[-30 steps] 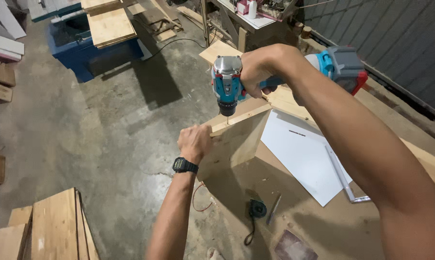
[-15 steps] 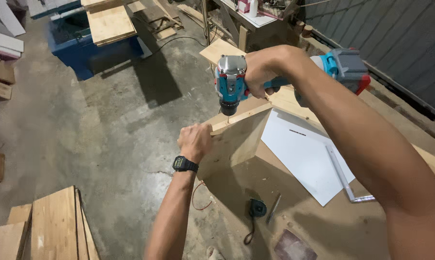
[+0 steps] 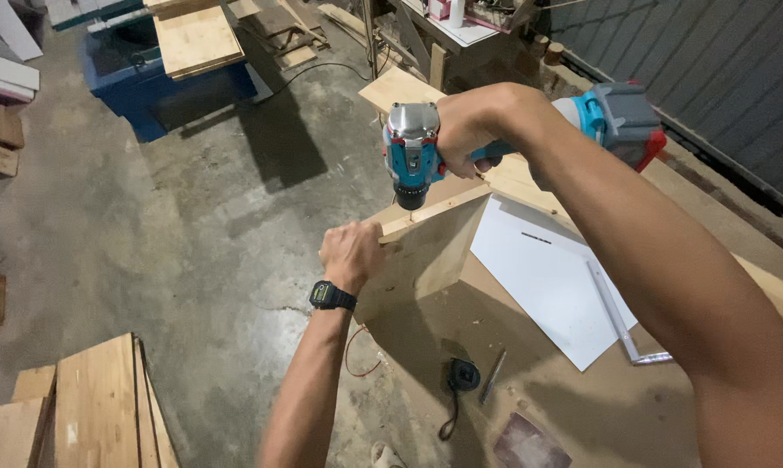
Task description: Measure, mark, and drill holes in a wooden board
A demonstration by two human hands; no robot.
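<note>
My right hand [image 3: 474,130] grips a teal and grey cordless drill [image 3: 413,152] that points straight down, its bit on the top edge of an upright plywood panel [image 3: 430,247]. My left hand [image 3: 350,251], with a black watch on the wrist, clasps the panel's near corner. The panel stands on a brown worktable [image 3: 582,390]. The drill's grey and red battery [image 3: 624,117] shows behind my right forearm.
A white sheet [image 3: 552,277] and a metal square [image 3: 617,316] lie on the table right of the panel. A tape measure [image 3: 463,374] and a pencil [image 3: 493,374] rest nearer me. Stacked boards [image 3: 88,407] sit lower left, a blue bench [image 3: 170,74] with planks stands far left on the concrete floor.
The drill and both hands stay almost in place on the panel; the view has shifted only slightly.
</note>
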